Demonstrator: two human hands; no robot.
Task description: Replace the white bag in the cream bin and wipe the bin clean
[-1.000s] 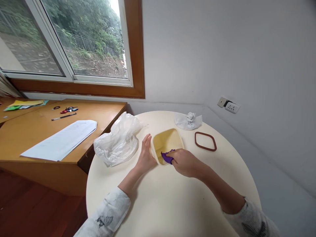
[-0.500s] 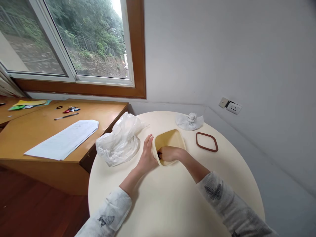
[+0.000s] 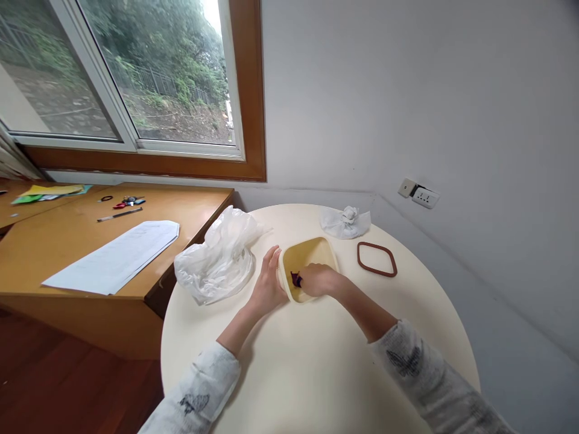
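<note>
A pale yellow plastic bin is tilted on the round table, its mouth facing me. My left hand grips it from the left, fingers along the outer wall. Inside the bin, my right hand is closed on a small dark purple cloth, held against or near the inner wall; the fingertips are partly hidden. To the right lies a brown rounded-square ring, flat on the table.
A crumpled clear plastic bag rests on the round table at the left. A knotted white bag sits at the back. On the wooden desk are papers, a pen and keys.
My right hand has shifted slightly right and back inside the bin, so more of the dark purple cloth shows. My left hand keeps its grip on the bin.
</note>
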